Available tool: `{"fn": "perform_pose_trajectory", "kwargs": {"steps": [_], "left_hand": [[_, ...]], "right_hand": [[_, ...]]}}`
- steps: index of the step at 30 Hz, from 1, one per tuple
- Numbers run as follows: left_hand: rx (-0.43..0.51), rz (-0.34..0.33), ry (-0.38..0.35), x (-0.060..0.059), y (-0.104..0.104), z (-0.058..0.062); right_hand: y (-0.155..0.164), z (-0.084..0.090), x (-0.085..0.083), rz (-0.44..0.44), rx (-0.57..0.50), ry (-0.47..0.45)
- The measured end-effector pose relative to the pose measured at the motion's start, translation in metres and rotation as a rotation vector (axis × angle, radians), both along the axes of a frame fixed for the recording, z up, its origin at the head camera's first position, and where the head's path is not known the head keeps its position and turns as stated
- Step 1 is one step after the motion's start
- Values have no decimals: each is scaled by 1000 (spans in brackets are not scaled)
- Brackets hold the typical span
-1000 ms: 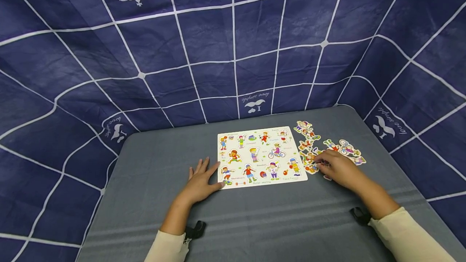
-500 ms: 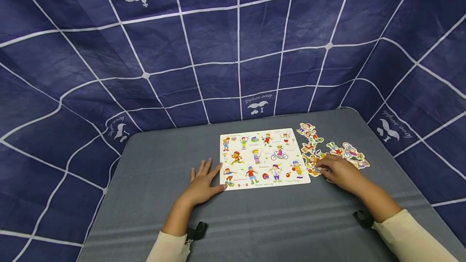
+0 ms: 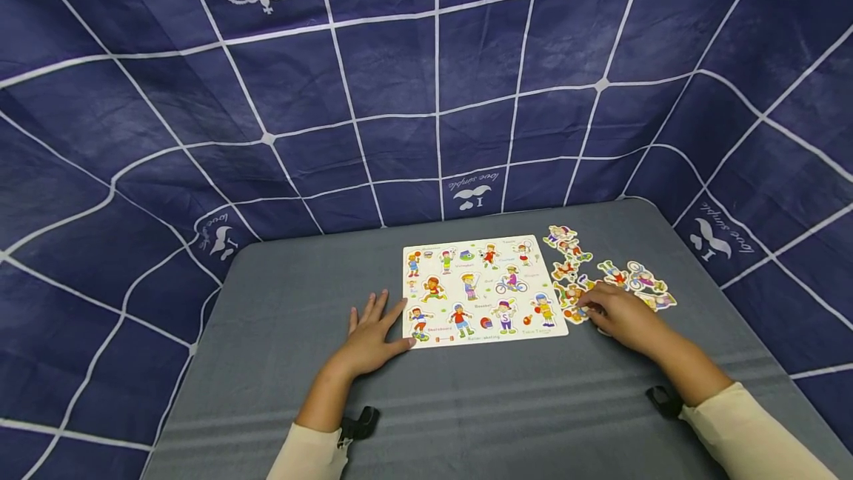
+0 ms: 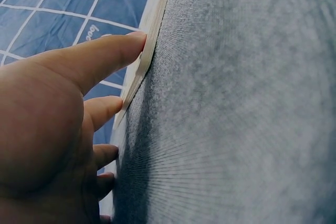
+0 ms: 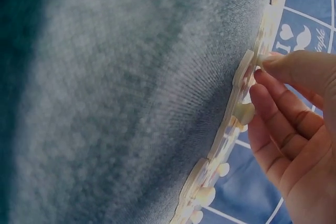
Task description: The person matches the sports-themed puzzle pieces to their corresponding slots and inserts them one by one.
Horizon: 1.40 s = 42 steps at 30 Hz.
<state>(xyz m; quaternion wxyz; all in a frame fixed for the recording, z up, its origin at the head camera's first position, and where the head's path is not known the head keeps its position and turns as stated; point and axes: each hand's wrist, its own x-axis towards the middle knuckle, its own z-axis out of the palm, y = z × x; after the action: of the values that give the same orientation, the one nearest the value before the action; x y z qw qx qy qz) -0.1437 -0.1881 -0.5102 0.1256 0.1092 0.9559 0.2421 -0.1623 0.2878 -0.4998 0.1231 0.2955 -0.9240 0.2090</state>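
1. Puzzle board (image 3: 483,289), printed with sports figures, is lying flat on the grey tablecloth (image 3: 466,406), near the far edge of the table and between my two hands.
2. My left hand (image 3: 373,335) is resting flat on the cloth with its fingers straight and spread; it is grasping nothing. In the left wrist view my thumb (image 4: 100,59) is touching the board's near left edge (image 4: 149,35), while the other fingers are lying on the cloth beside it.
3. My right hand (image 3: 620,317) is reaching into the loose cut-out figure pieces (image 3: 603,272), which are lying scattered on the cloth just beside the board's right edge.
4. In the right wrist view my curled fingertips (image 5: 286,64) are pinching the small peg of one figure piece (image 5: 244,69); the piece is lying on the cloth at the near left end of the scatter, close to the board's lower right corner. I cannot tell which figure it is showing.
5. A blue cloth with a white grid (image 3: 426,80) is hanging behind and around the table.
6. Cream sleeves (image 3: 746,435) are covering both my forearms, and black wrist straps (image 3: 663,398) are sitting at the cuffs.
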Motion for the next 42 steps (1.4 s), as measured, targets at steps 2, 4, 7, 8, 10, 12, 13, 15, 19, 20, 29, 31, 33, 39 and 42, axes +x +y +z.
{"fn": "perform_pose_trajectory", "kwargs": {"steps": [2, 4, 7, 8, 10, 12, 13, 15, 19, 20, 29, 31, 33, 39, 42], "left_hand": [[0, -1, 6, 0, 0, -1], [3, -1, 9, 0, -1, -1], [10, -5, 13, 0, -1, -1], [11, -6, 13, 0, -2, -1], [13, -10, 13, 0, -2, 0], [16, -11, 12, 0, -2, 1], [15, -12, 11, 0, -3, 1], [15, -12, 6, 0, -3, 1], [9, -14, -3, 0, -3, 1], [9, -15, -4, 1, -4, 1], [7, -19, -6, 1, -4, 1], [6, -17, -7, 1, -5, 0], [-2, -18, -9, 1, -5, -1], [10, -22, 8, 1, -4, -2], [6, -23, 1, 0, -5, -3]], "right_hand": [[0, 0, 0, 8, -11, 7], [0, 0, 0, 13, -22, 1], [1, 1, 0, 12, -25, -13], [1, 1, 1, 10, -24, -19], [1, 2, 2, 2, -21, -33], [1, 2, 2, -1, -27, -33], [2, 1, 2, 0, -31, -30], [2, 1, 3, -2, -36, -26], [3, 0, 3, -5, -33, -2], [4, 0, 3, -5, -32, 2], [2, 3, 2, -19, -43, 24], [0, 5, 2, -28, -44, 21], [-2, 7, 3, -39, -46, 17], [-8, 12, 2, -49, -51, 10], [-12, 14, 1, -63, -45, 7]]}}
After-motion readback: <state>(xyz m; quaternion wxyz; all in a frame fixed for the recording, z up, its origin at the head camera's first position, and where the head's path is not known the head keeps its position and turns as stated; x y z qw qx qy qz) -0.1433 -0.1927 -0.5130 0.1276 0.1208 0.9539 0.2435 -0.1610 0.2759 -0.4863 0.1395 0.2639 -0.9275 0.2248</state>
